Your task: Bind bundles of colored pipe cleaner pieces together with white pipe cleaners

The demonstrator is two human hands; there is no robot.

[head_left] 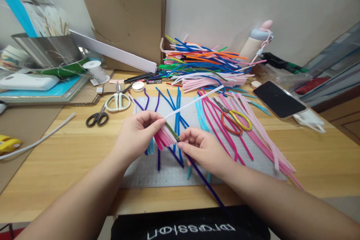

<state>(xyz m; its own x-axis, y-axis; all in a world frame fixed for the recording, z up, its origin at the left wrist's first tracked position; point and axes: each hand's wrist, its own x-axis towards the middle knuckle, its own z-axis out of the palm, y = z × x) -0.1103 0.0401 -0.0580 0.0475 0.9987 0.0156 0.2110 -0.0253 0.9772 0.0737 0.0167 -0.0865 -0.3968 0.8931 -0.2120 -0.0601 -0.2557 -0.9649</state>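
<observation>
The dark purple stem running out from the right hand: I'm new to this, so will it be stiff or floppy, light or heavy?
The dark purple stem is probably fairly stiff: it juts almost straight from the right hand. It may bend readily, though, as a curved purple stem suggests. Being thin, it should be light.

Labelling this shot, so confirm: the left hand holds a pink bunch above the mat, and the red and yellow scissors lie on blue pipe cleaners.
Not quite: the head view shows the red and yellow scissors lying on pink pipe cleaners, not blue ones. The left hand does hold a pink bunch above the mat.
</observation>
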